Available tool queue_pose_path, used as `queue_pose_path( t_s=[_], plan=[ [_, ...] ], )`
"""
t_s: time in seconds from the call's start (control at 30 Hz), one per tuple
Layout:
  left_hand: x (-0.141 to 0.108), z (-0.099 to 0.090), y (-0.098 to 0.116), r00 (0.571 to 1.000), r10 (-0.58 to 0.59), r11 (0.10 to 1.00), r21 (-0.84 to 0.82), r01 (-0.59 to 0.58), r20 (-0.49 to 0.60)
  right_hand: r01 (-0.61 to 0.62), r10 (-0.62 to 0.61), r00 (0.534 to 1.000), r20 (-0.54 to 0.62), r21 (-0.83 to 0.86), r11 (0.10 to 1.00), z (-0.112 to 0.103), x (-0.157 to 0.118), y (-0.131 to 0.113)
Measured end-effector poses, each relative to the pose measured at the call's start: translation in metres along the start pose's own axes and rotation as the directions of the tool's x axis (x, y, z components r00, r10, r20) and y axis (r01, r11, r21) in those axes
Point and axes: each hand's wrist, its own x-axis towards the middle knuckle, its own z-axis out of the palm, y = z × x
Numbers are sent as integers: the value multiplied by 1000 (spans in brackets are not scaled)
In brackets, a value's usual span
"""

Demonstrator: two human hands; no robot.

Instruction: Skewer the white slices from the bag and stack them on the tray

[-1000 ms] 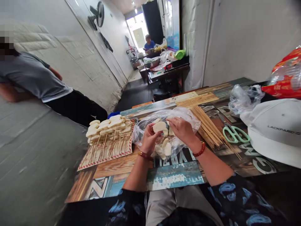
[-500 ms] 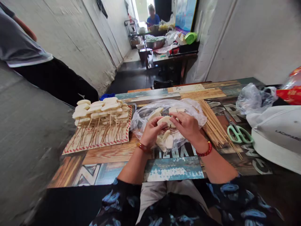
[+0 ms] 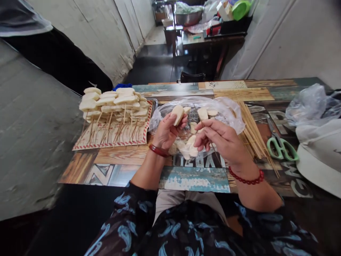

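Observation:
My left hand (image 3: 168,132) is closed on a pale oval food slice (image 3: 177,114), held tilted above a clear plastic bag (image 3: 160,119). In my right hand (image 3: 217,137) a thin wooden skewer (image 3: 198,114) is pinched, its tip pointing up and away toward the left. The hands are apart, and the skewer does not touch the held slice. Several more pale slices (image 3: 192,145) lie on the bag under and between the hands. On the left, skewered slices (image 3: 126,100) are piled on a paper-lined tray (image 3: 117,137), their sticks pointing toward me.
Right of the bag lies a bundle of bamboo skewers (image 3: 253,131), with green-handled scissors (image 3: 282,149) beside it. A white cap (image 3: 319,156) and a crumpled plastic bag (image 3: 306,103) are at the far right. A person in dark trousers (image 3: 61,57) stands at left. Behind is another table (image 3: 191,40).
Both hands were together at one slice; now they are apart. The left hand holds a slice up at left, the right has a skewer. The view has tilted down.

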Motion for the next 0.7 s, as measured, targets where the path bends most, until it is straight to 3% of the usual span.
queue_pose_path(
  t_s=[0.07, 0.2, 0.33, 0.47, 0.7],
  plan=[
    [2, 0, 0, 1000, -5, 1000, 8, 5, -10, 15, -15, 1000, -15, 12, 1000, 2, 3, 1],
    [4, -1, 3, 998, 5, 1000, 22, -4, -64, 159, -182, 981, -64, -262, 952, 8, 10, 11],
    [5, -2, 6, 990, -19, 1000, -8, 18, -143, 200, -263, 960, -91, -434, 879, 13, 13, 22],
    [6, -3, 7, 983, -78, 997, -3, 78, -167, 161, -230, 965, -123, -410, 898, 16, 13, 27],
    [7, -4, 6, 986, -52, 999, -13, 51, -160, 87, -146, 979, -143, -353, 931, 21, 13, 30]
  ],
)
